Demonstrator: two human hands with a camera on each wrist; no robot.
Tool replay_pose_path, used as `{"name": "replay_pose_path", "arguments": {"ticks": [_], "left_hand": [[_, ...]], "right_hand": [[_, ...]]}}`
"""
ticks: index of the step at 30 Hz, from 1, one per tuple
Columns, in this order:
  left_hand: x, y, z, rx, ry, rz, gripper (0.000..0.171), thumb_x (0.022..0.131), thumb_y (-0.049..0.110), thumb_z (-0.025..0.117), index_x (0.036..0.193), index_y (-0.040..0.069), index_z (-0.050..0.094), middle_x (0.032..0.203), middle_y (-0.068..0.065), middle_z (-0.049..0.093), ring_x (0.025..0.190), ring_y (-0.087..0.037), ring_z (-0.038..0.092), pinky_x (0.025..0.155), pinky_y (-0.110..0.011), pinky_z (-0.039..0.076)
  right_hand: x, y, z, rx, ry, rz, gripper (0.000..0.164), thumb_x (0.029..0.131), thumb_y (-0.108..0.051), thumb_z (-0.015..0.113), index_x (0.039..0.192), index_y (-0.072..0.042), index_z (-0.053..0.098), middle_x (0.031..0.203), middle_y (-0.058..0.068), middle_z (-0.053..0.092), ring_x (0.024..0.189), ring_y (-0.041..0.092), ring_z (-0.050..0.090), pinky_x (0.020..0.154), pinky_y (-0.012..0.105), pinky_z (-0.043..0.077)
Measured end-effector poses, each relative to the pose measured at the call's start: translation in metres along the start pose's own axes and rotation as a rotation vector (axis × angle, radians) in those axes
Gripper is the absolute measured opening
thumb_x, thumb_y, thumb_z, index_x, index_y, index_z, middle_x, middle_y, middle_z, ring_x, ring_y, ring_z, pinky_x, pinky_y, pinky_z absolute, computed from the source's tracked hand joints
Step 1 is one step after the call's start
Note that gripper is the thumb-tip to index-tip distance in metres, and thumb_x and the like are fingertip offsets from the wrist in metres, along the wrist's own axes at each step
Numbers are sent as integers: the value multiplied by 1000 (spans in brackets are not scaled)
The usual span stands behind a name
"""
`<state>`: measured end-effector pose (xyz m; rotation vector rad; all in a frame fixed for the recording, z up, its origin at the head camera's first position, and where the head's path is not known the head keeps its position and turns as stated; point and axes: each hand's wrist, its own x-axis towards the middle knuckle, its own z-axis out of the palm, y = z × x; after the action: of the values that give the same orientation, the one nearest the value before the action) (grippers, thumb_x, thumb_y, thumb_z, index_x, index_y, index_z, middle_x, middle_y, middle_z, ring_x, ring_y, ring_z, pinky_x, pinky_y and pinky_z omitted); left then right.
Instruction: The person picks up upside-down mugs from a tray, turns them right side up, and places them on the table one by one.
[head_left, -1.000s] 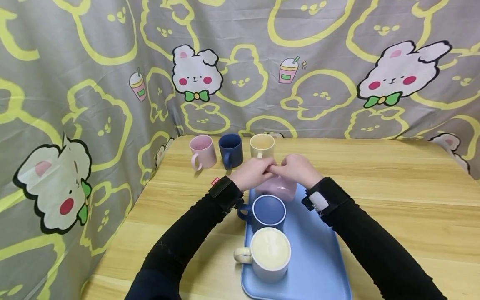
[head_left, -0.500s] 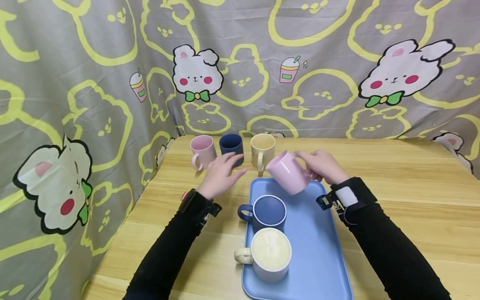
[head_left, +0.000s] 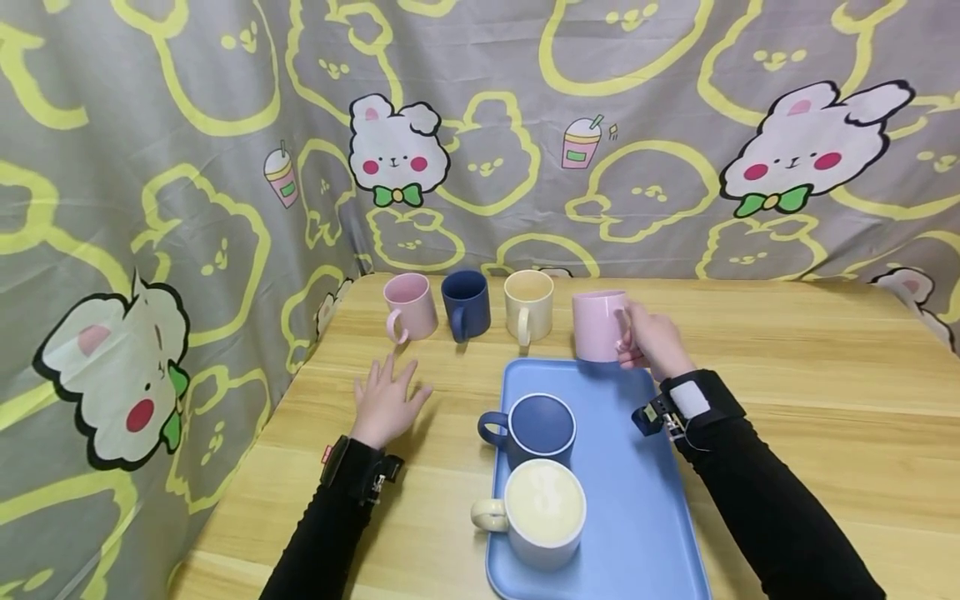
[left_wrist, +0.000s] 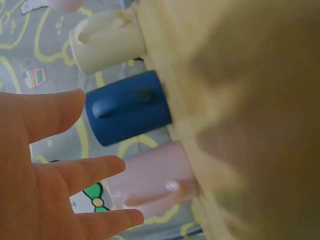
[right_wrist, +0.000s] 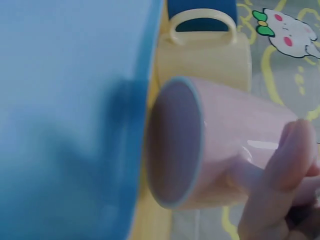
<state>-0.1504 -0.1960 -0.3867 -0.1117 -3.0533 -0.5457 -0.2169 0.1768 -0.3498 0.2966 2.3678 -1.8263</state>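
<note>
Our right grip [head_left: 652, 340] curls round the handle [right_wrist: 244, 174] of the pink mug [head_left: 597, 327] by the far edge of the tray [head_left: 622, 483]; our left grip [head_left: 386, 406] spreads, holding nothing. We judge the glossy mug rigid, slippery and breakable, so its handle suits best.

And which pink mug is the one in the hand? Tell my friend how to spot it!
Find the blue tray on the wooden table. By its far edge, the right hand holds the pink mug by its handle. It's the only mug in a hand; the other pink mug stands at the back row's left end.
</note>
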Motion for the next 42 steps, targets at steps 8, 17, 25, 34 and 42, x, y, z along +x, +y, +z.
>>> {"name": "replay_pose_path", "arguments": {"ticks": [8,17,25,34,42], "left_hand": [[-17,-9,10,44,-28,-41,60,99,42,51,144,3,44,152,-34,18,141,-52,5,106,-71,-1],[-16,-11,9,50,-55,-56,64,100,45,46,148,3,38,154,-32,14,142,-50,1,107,-70,-4],[-15,-10,9,42,-57,-57,64,100,45,47,148,3,38,154,-32,13,142,-50,1,107,-69,-5],[-16,-11,7,27,-49,-56,64,100,44,47,148,2,37,154,-32,11,142,-50,-1,106,-69,-6],[-16,-13,8,29,-53,-61,65,100,45,47,149,3,36,155,-31,10,142,-49,-1,106,-69,-7]], "right_hand": [[9,14,13,81,110,-16,51,100,-37,31,75,2,52,61,4,58,49,12,63,56,33,58],[16,19,31,30,140,-45,57,102,-39,28,83,7,55,69,10,60,54,11,65,59,31,58],[17,24,45,-43,228,-95,60,104,-35,26,84,11,59,72,17,63,53,11,64,54,29,56],[17,24,50,-172,237,-111,67,105,-39,21,92,10,65,91,26,67,59,14,65,56,20,48],[20,24,55,-143,227,-86,67,105,-37,20,96,12,65,87,24,66,58,12,65,55,18,49]]}}
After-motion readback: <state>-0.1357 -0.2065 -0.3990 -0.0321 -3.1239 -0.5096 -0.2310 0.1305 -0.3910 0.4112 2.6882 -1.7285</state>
